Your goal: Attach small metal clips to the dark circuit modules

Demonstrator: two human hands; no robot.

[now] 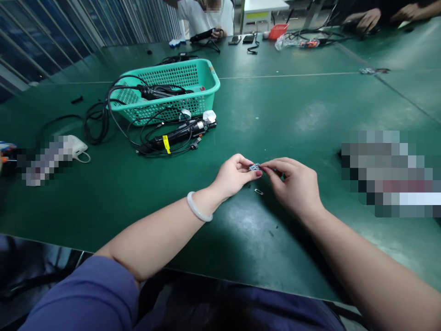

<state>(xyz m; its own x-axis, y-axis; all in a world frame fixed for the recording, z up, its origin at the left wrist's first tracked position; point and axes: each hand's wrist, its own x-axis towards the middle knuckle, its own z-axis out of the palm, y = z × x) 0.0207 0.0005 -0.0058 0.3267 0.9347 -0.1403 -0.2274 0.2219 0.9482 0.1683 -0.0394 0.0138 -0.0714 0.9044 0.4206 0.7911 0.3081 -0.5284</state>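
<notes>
My left hand (pixel 234 175) and my right hand (pixel 292 181) meet over the green table (pixel 262 115), both pinching a small silvery metal part (pixel 254 167) between thumb and fingertips. The fingers of each hand are curled closed around it. A pale bangle (pixel 198 209) circles my left wrist. Just below the hands a second tiny metal piece (pixel 258 191) lies on the table.
A teal plastic basket (pixel 172 92) with black cables stands at the back left, an electric screwdriver (pixel 179 134) with a yellow label in front of it. A white object (pixel 77 147) lies far left. Other people's hands (pixel 367 19) work at the far edge, near a red tray (pixel 278 30).
</notes>
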